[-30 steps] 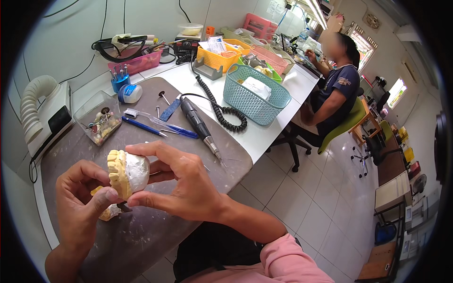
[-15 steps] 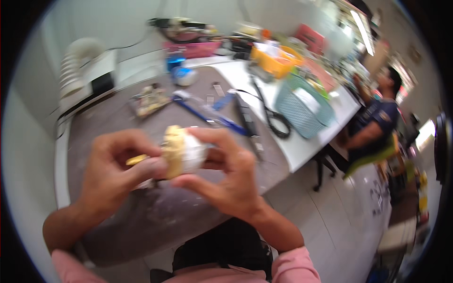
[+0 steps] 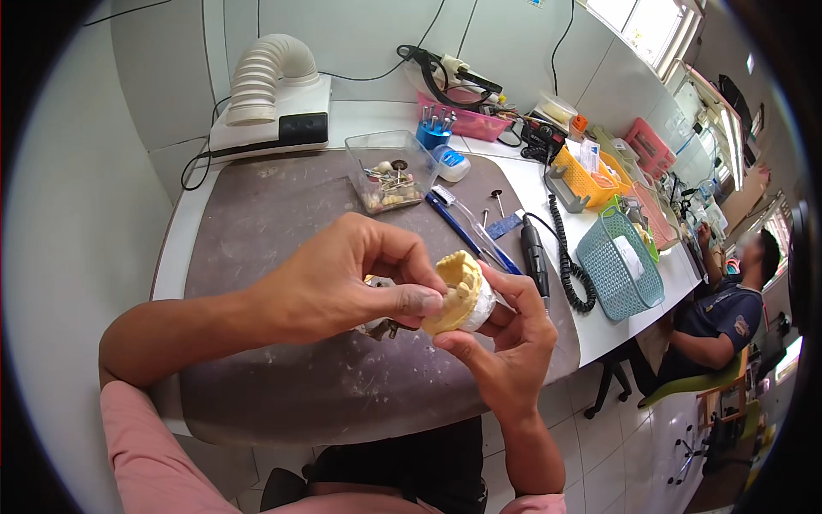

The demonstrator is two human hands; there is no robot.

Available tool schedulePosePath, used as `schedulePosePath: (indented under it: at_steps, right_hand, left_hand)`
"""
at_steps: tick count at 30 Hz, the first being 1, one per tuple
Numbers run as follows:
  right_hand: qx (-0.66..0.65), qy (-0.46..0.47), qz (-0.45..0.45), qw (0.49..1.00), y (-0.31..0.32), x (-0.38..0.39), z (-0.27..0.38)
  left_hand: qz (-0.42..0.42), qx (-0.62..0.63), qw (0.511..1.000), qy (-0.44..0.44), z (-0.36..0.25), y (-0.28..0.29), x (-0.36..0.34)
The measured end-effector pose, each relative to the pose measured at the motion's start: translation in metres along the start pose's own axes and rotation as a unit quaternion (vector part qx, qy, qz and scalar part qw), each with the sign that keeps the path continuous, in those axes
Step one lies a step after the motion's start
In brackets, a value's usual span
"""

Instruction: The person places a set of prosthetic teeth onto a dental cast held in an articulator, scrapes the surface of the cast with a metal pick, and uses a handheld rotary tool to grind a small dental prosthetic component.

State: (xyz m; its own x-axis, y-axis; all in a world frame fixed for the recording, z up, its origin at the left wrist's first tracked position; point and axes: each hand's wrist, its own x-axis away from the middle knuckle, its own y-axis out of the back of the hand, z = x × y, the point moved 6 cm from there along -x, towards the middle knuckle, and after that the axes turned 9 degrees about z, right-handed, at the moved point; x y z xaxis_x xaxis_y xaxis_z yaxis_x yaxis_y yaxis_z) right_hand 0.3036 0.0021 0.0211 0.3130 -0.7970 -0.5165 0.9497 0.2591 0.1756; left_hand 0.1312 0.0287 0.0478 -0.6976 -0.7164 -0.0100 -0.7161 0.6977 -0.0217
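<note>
My right hand [image 3: 512,338] is closed around a yellow plaster dental cast [image 3: 455,300] on a white plaster base, thumb below and fingers on the base. The cast is held tilted above the mat, its row of teeth facing left. With thumb and fingertips pinched together, my left hand [image 3: 360,278] reaches against the inner side of the cast. Whatever lies between those fingertips is too hidden to make out. Beneath and behind my left hand, a metal piece with some yellow and white plaster [image 3: 377,329] lies partly covered on the brown mat [image 3: 274,377].
Beyond the hands stand a clear box [image 3: 385,176] of polishing bits and a blue bur holder [image 3: 435,130]. A brush [image 3: 454,206] and a black handpiece [image 3: 535,257] lie nearby. Right are a teal basket [image 3: 621,274] and a seated person [image 3: 719,308]. A white hose unit [image 3: 270,86] stands back left.
The view has swung left and steadied. The cast has turned so its teeth and inner side show more, and my left fingertips now press at its inner side.
</note>
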Motion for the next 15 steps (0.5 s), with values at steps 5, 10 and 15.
schedulePosePath:
  at_steps: [5, 10, 15]
  right_hand:
    - [0.027, -0.024, -0.026, 0.999, 0.000, 0.000, 0.001]
    - [0.094, -0.025, -0.035, 0.995, -0.001, -0.011, 0.008]
    - [0.136, -0.061, -0.065, 0.987, 0.005, -0.013, 0.009]
  left_hand:
    - [-0.003, -0.013, 1.000, -0.021, 0.002, 0.000, 0.001]
    - [-0.078, -0.012, 0.995, -0.065, -0.006, 0.007, 0.004]
    - [-0.107, -0.144, 0.974, -0.139, -0.008, 0.000, 0.010]
